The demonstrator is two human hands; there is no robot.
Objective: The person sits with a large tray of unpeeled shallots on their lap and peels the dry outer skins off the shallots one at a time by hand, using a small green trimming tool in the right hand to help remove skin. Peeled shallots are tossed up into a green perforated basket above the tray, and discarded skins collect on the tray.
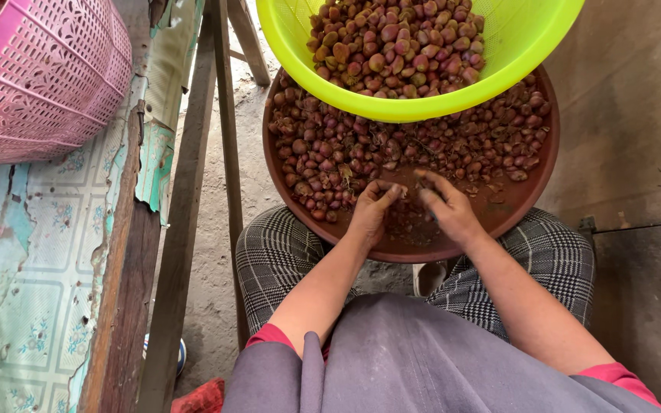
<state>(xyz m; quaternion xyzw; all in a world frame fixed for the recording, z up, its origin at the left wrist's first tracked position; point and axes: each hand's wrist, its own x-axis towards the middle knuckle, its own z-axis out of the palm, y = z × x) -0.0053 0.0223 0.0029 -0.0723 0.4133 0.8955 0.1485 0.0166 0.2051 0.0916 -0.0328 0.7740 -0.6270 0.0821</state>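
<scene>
In the head view, a wide round brown plastic basin (525,200) sits in the middle of the frame, resting on the person's knees in checked trousers (273,256), which keeps it close under both hands. It is heaped with small reddish-purple shallots with loose dry skins (330,153), piled mostly toward its upper and left parts, while the lower right of its floor is nearly bare, with only scraps of peel.

The left hand (370,210) is at the lower middle of the basin, fingers curled in around something small, apparently one shallot; the bulb itself is too hidden to tell which way its long axis runs. The right hand (447,208) lies just beside it, fingers bent inward and pinched near the left fingertips; whether it holds a blade or a piece of skin I cannot tell.

Overlapping the basin's upper rim is a bright lime-green plastic bowl (514,61), holding cleaner, smoother pinkish shallots (395,46).

At the upper left a pink latticed plastic basket (47,76) rests on a worn table covered with patterned, peeling sheet (32,260).
</scene>
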